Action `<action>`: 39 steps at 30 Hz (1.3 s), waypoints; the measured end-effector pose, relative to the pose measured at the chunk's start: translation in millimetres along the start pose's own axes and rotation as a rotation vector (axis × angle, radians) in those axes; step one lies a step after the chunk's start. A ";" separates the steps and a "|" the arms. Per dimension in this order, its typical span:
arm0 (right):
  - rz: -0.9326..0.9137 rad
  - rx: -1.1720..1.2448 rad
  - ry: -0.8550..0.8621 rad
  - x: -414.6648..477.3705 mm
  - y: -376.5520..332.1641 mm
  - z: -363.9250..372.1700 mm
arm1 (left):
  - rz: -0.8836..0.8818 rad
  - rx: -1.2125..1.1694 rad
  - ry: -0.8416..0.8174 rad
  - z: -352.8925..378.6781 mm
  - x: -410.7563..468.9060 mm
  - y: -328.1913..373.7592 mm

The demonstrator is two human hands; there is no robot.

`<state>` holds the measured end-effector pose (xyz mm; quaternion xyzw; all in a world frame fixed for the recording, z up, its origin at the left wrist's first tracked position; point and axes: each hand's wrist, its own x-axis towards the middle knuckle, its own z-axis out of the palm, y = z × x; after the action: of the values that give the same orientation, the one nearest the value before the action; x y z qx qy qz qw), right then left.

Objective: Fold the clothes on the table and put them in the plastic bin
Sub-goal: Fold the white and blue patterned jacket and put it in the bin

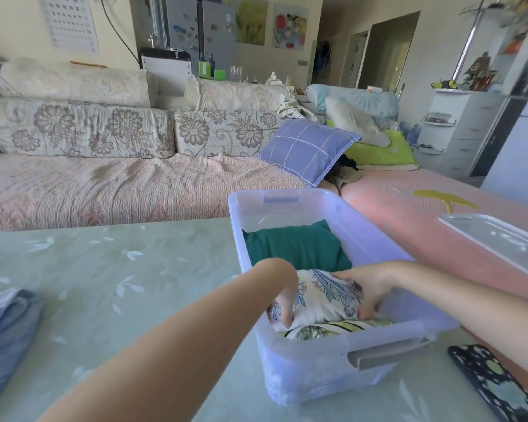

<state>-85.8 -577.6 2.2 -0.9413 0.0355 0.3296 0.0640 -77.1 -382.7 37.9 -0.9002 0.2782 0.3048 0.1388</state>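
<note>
Head view. The bin (314, 373), of clear plastic, stands on the desk (104, 284) at its right side, long axis running away from the viewer. Both hands reach into its near half.

(a) Left grip (283, 306): fingers curled down over the left edge of the floral cloth (320, 295), clamped on it.

(b) Right grip (369, 289): fingers curled over the right edge of the same cloth, thumb lying along its top; also clamped on it.

(c) Floral cloth: a folded white bundle with a blue leaf print, held between the two hands inside the bin. Whether it rests on the floor of the bin cannot be told.

(d) Green cloth (296, 248): folded, lying in the far half of the bin, just beyond the floral cloth.

(e) Striped cloth (333, 328): yellow-green and black, against the near wall of the bin, touching the floral cloth.

(f) Blue clothes (6, 324): a loose heap at the left edge of the desk, well apart from the bin.

(g) Dotted cloth (494, 385): black with pale spots, at the near right corner, beside the bin.

(h) Lid (497, 239): clear, lying to the right of the bin.

(i) Sofa (104, 184) behind the desk, bearing a purple pillow (305, 150).
</note>
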 end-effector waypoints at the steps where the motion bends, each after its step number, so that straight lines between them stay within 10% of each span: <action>1: -0.021 0.005 0.003 2.9 1.4 1.9 | -0.006 -0.008 -0.009 -0.3 0.1 -0.7; 8: -0.004 -0.074 -0.006 2.2 -2.0 3.8 | -0.036 -0.007 -0.011 5.1 11.4 0.6; 16: 0.044 -0.131 0.193 -24.3 -17.8 -17.9 | 0.008 0.066 0.350 4.5 2.6 4.3; 30: 0.008 0.106 0.210 -16.3 -24.8 2.9 | 0.030 -0.053 0.235 5.4 -24.4 5.6; 39: -0.096 0.219 0.364 -69.7 -69.4 -43.4 | 0.130 -0.596 0.710 -26.8 -67.1 -74.0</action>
<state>-105.9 -513.5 86.2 -0.9734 0.0373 0.1448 0.1737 -65.4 -306.3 106.6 -0.9302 0.2646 0.0525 -0.2489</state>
